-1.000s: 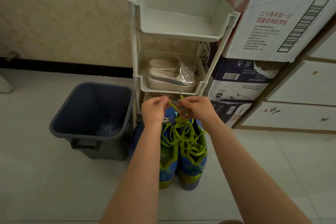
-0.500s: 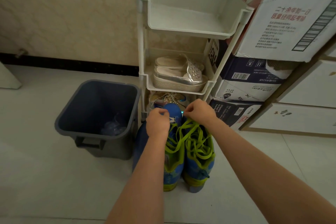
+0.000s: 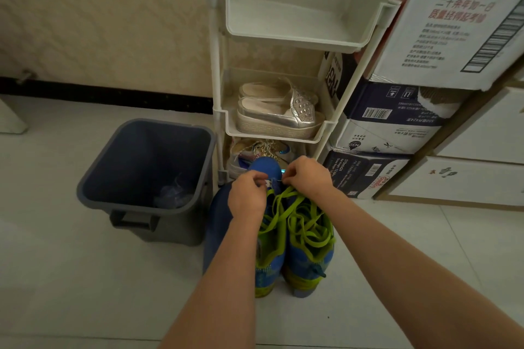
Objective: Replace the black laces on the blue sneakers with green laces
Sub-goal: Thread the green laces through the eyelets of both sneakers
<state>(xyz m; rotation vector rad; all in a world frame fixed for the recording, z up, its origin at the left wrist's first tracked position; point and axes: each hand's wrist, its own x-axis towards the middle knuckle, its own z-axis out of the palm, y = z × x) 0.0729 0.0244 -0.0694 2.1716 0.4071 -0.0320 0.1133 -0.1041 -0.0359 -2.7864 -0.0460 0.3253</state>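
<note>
A white rack (image 3: pixel 295 39) stands at 12 o'clock from two blue sneakers (image 3: pixel 309 263) on the floor (image 3: pixel 85 292), with stacked boxes (image 3: pixel 453 22) at 2 o'clock and one grey bin (image 3: pixel 85 187) at 9 o'clock. Loose green laces (image 3: pixel 300 218) pile over both sneakers. At their 12 o'clock end, the left hand (image 3: pixel 248 195) and right hand (image 3: pixel 307 174), close together, pinch a lace end between them.

Arms (image 3: pixel 226 278) outstretched, left hand (image 3: pixel 249 196), right hand (image 3: pixel 308 176) close together, pinch grips
</note>
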